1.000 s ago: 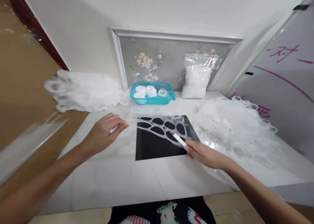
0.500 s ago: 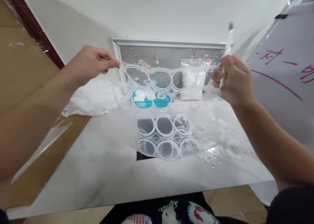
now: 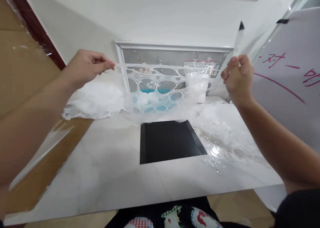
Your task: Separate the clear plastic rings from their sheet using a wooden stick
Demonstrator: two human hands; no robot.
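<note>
We hold a pale ring-holed sheet (image 3: pixel 156 86) up over the far part of the worktop (image 3: pixel 110 164), in front of the framed blossom picture (image 3: pixel 155 44). Our left hand (image 3: pixel 86 68) is closed in a pinch on its upper left corner, thumb against fingertips. Our right hand (image 3: pixel 238 76) is closed around a slim white tool (image 3: pixel 239 41) with its dark tip pointing up. The sheet's top edge runs towards those right fingers, and they seem to pinch it too, though it is too faint there for us to be sure.

With the hands well apart and raised, the upper edge is drawn nearly straight, probably to keep the limp material from folding. The upright tool likely stays in the grip so that it need not be put down, its tip kept away from the sheet.

The lower part hangs blurred in front of the blue basket (image 3: pixel 155 91), near the far edge of the black mat (image 3: pixel 172 143); we cannot tell whether they touch. The mat's dark surface probably serves as contrast for such pale stuff. White heaps lie left (image 3: pixel 97 101) and right (image 3: pixel 227 124), leaving the middle to the mat. A clear bag (image 3: pixel 199 84) stands at the far right.
</note>
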